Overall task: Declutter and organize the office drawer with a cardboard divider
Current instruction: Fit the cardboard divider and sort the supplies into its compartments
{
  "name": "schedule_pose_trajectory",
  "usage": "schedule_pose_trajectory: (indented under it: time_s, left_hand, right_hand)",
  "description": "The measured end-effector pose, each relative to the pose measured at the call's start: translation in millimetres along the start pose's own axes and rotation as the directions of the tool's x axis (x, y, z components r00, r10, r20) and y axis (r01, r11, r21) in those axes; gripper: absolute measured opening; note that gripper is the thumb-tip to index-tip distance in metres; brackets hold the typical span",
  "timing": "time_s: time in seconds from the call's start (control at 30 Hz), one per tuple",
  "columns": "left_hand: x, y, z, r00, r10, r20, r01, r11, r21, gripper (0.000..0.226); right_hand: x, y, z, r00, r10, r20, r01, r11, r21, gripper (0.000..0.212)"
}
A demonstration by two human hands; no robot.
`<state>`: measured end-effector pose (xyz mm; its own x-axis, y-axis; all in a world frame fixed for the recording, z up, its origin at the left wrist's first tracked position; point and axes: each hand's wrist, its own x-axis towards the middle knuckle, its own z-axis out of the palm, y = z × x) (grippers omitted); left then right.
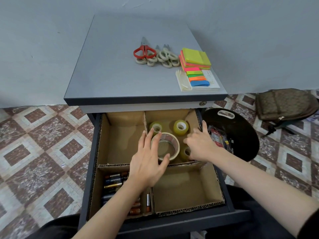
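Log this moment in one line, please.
left hand grips large tape roll | right hand over small roll, grip unclear | batteries near-left

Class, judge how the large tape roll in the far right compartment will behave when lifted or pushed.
The large tape roll looks rigid and probably light, since the left hand spans it alone. Lying nearly flat, it should slide, not roll; on edge it would likely roll.

Office: drawer cabinet (138, 75), sticky notes (196, 58).
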<state>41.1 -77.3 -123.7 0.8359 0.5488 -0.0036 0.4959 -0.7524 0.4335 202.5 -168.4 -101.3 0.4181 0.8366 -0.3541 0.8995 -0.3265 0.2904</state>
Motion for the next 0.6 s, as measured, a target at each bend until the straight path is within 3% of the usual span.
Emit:
schedule_pose_trajectory:
  time_s: [0.23, 0.43, 0.6]
  left_hand:
    - [-2.7, 0.0, -1.8, 1.0, 0.009, -0.003, -0.009, 0.999, -0.05, 0.061]
    - [-3.7, 2.2, -17.8, 0.996, 0.006, 0.084, 0.014, 0.97, -0.241, 0.063]
    - [4.8, -1.2, -60.3, 0.998, 0.057, -0.038, -0.066, 0.956, -0.285, 0.057]
  right_hand:
    - [-10.6, 0.5, -8.9, 0.999, 0.028, -0.04, -0.022, 0.99, 0.137, 0.055]
    - [-31.7, 1.0, -34.5, 0.971, 0.084, -0.226, -0.011, 0.952, 0.306, 0.035]
    - [-35.8, 8.8, -79.2, 0.921, 0.117, -0.372, 0.062, 0.898, 0.435, 0.032]
